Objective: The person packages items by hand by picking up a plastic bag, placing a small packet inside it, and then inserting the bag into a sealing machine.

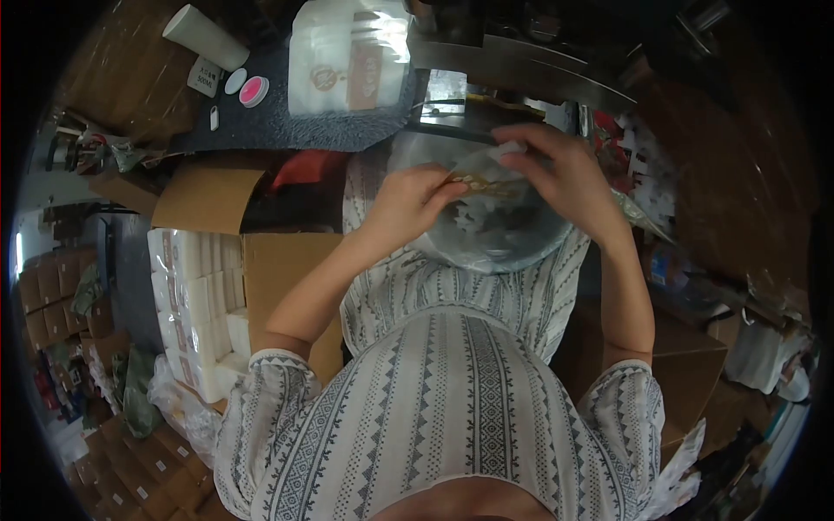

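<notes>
My left hand (407, 205) pinches the edge of a small clear plastic bag (482, 184) with a brown-gold printed band. Thumb and forefinger of my right hand (565, 174) are pressed together at the bag's upper right, on a whitish bit of film. Directly beneath both hands, a round, clear-looking basin (512, 256) rests on my lap. Pale scraps of plastic show inside it, but its contents are hard to make out.
A plastic-wrapped white pack (347, 65) lies on a grey cloth (317, 132), left of a dark machine (539, 65). Nearby are a white cup (206, 37) and a pink-filled round tub (253, 91). An open carton (291, 286) and stacked white packs (195, 304) stand at my left.
</notes>
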Demonstrator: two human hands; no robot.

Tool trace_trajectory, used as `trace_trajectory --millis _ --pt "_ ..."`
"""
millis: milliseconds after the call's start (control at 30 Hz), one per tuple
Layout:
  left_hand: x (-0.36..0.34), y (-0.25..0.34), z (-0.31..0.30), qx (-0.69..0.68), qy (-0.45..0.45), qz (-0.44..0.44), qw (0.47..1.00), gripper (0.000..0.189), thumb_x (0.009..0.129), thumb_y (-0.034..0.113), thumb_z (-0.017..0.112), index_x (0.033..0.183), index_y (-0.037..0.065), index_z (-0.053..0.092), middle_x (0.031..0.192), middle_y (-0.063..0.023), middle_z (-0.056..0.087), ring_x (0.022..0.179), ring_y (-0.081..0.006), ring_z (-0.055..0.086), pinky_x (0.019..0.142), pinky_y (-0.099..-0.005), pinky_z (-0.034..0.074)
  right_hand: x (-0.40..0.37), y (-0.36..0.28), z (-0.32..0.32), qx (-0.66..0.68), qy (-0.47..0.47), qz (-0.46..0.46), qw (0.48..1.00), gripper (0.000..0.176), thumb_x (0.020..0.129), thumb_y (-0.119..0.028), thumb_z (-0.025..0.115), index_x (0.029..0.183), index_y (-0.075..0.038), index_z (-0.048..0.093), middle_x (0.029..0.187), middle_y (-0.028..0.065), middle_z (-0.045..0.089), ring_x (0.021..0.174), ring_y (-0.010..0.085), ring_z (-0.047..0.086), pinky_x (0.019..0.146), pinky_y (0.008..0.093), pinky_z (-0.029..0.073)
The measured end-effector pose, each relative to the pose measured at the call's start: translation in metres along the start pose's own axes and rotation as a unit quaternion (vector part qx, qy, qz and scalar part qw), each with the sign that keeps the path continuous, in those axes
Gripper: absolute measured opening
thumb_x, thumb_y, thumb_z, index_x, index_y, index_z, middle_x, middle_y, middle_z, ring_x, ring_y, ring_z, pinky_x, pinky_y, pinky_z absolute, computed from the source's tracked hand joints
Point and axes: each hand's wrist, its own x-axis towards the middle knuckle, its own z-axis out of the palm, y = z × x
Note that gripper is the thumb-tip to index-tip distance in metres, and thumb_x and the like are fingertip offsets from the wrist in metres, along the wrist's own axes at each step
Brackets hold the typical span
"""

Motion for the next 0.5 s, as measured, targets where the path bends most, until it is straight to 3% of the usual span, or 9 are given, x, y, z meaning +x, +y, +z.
trace_trajectory --millis 33,100,133,200,267,300,367,433,500 --pt "0.009 0.001 0.006 -0.002 0.000 0.002 1.000 0.008 0.085 0.012 0.063 0.085 0.005 0.066 0.075 -0.0100 0.061 0.064 -0.0258 0.061 0.055 -0.0341 0.046 -0.003 0.004 -0.003 0.035 0.041 0.065 0.996 0.025 0.084 -0.012 0.065 0.108 -0.002 0.063 0.101 0.0123 0.067 0.089 0.0252 0.065 0.076 0.0338 0.051" --pt "0.028 0.000 0.016 -0.229 -0.093 -0.250 0.936 0.015 0.089 0.018 0.063 0.088 0.003 0.067 0.076 -0.0081 0.064 0.063 -0.0158 0.063 0.056 -0.0294 0.048 -0.009 0.011 -0.012 0.067 0.082 0.128 0.986 0.026 0.085 -0.013 0.065 0.109 -0.002 0.062 0.101 0.0127 0.067 0.089 0.0251 0.065 0.077 0.0340 0.051" --pt "0.039 -0.002 0.022 -0.230 -0.093 -0.250 0.936 0.015 0.089 0.018 0.063 0.088 0.003 0.067 0.076 -0.0081 0.064 0.063 -0.0158 0.063 0.056 -0.0294 0.048 -0.015 0.014 -0.017 0.015 0.108 0.143 0.984 0.029 0.086 -0.016 0.066 0.110 -0.002 0.062 0.101 0.0136 0.067 0.087 0.0265 0.065 0.077 0.0345 0.051" --pt "0.056 -0.008 0.033 -0.469 -0.010 -0.281 0.838 0.024 0.090 0.023 0.064 0.093 -0.001 0.066 0.080 -0.0075 0.066 0.066 -0.0104 0.062 0.060 -0.0249 0.051 -0.030 0.020 -0.026 -0.036 0.133 0.161 0.977 0.031 0.086 -0.019 0.066 0.111 -0.002 0.061 0.100 0.0146 0.067 0.085 0.0280 0.065 0.077 0.0350 0.051" --pt "0.063 -0.015 0.034 -0.458 -0.034 -0.293 0.838 0.027 0.090 0.024 0.064 0.095 -0.002 0.066 0.081 -0.0080 0.066 0.067 -0.0111 0.062 0.062 -0.0242 0.051 -0.044 0.027 -0.039 -0.208 0.100 0.221 0.947 0.030 0.087 -0.023 0.062 0.111 -0.005 0.060 0.092 0.0170 0.068 0.086 0.0327 0.066 0.073 0.0410 0.052" --pt "0.064 -0.017 0.034 -0.447 -0.056 -0.303 0.840 0.030 0.089 0.026 0.065 0.098 -0.003 0.065 0.082 -0.0085 0.066 0.067 -0.0118 0.063 0.063 -0.0234 0.052 -0.048 0.043 -0.044 -0.209 0.099 0.224 0.947 0.030 0.087 -0.023 0.062 0.111 -0.005 0.060 0.092 0.0170 0.068 0.086 0.0327 0.066 0.073 0.0410 0.052" --pt "0.059 -0.021 0.033 -0.423 -0.047 -0.292 0.857 0.031 0.090 0.027 0.065 0.098 -0.003 0.065 0.081 -0.0089 0.066 0.067 -0.0129 0.063 0.061 -0.0237 0.052 -0.051 0.086 -0.041 -0.362 0.103 0.307 0.874 0.029 0.089 -0.024 0.055 0.114 -0.009 0.057 0.091 0.0211 0.066 0.086 0.0366 0.065 0.073 0.0452 0.052" --pt "0.058 -0.028 0.020 -0.397 -0.033 -0.277 0.875 0.032 0.090 0.027 0.064 0.098 -0.004 0.065 0.081 -0.0092 0.067 0.066 -0.0139 0.064 0.060 -0.0239 0.052 -0.050 0.095 -0.033 -0.373 0.076 0.332 0.863 0.028 0.090 -0.025 0.054 0.113 -0.009 0.057 0.094 0.0207 0.066 0.089 0.0385 0.064 0.075 0.0477 0.051" --pt "0.060 -0.047 -0.012 -0.164 0.200 -0.168 0.951 0.042 0.089 0.029 0.064 0.112 -0.006 0.059 0.100 -0.0170 0.065 0.087 -0.0236 0.065 0.075 -0.0332 0.052 -0.045 0.106 -0.033 -0.386 0.051 0.356 0.849 0.026 0.091 -0.027 0.052 0.111 -0.010 0.057 0.096 0.0202 0.066 0.092 0.0403 0.062 0.077 0.0502 0.049"
